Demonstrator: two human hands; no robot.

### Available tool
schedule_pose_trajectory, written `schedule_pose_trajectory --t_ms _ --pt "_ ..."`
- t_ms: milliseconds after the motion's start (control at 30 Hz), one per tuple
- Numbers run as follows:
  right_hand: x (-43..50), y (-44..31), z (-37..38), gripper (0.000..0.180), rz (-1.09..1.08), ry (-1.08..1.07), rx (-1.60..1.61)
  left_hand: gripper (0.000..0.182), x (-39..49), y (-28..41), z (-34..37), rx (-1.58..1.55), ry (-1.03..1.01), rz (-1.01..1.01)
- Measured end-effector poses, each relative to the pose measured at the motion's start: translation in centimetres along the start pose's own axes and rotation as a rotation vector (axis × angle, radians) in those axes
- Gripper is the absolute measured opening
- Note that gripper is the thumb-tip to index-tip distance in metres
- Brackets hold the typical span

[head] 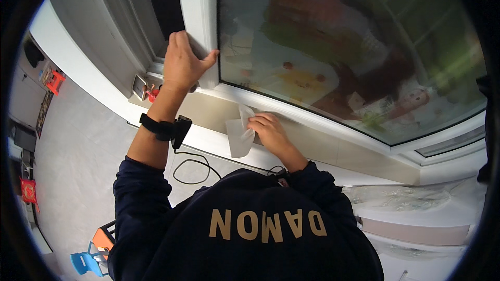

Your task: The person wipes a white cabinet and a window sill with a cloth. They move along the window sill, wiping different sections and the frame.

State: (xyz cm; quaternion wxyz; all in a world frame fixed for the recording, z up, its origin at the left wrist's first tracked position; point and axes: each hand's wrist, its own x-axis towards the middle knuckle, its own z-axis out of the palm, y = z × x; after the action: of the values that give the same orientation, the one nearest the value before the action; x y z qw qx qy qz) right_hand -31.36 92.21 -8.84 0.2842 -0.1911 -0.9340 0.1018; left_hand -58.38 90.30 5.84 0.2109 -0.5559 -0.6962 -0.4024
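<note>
My left hand (181, 60) is on the vertical edge of a white window sash (199, 27), its thumb on the frame's face and its fingers around the side beside a dark gap. In my right hand (269, 130) is a crumpled, thin white sheet (239, 136), pinched between thumb and fingers above the window sill. The sheet looks like a wipe or paper; which one I cannot tell. The window glass (312, 47) in front of me shows blurred coloured shapes.
A small picture frame (139, 87) and a red figurine (153, 94) stand on the beige sill (218, 107), left of my left forearm. A cable (191, 160) hangs from a black wrist strap (160, 128). A blue chair (84, 262) is at the lower left; sheer fabric (402, 199) lies at the right.
</note>
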Motion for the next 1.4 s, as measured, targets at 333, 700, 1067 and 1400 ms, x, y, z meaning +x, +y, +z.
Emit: schedule_pose_trajectory --t_ms 333,700,1067,1400 --pt "1.6 -1.1 0.3 0.019 -0.119 0.009 0.041 0.066 1.1 -2.0 -3.0 0.152 0.029 -0.164" --pt "-0.2 0.3 -2.9 0.019 0.031 -0.193 0.241 0.061 2.3 -1.8 -2.6 0.217 -0.063 -0.278" --pt "-5.8 -2.1 -8.5 0.021 0.338 -0.469 0.48 0.057 2.1 -2.7 -2.5 0.0 -0.17 -0.295" --pt "-3.5 -4.1 -1.4 0.024 0.327 -0.624 0.426 0.032 -0.6 -2.2 -0.4 -0.057 -0.328 -0.11"
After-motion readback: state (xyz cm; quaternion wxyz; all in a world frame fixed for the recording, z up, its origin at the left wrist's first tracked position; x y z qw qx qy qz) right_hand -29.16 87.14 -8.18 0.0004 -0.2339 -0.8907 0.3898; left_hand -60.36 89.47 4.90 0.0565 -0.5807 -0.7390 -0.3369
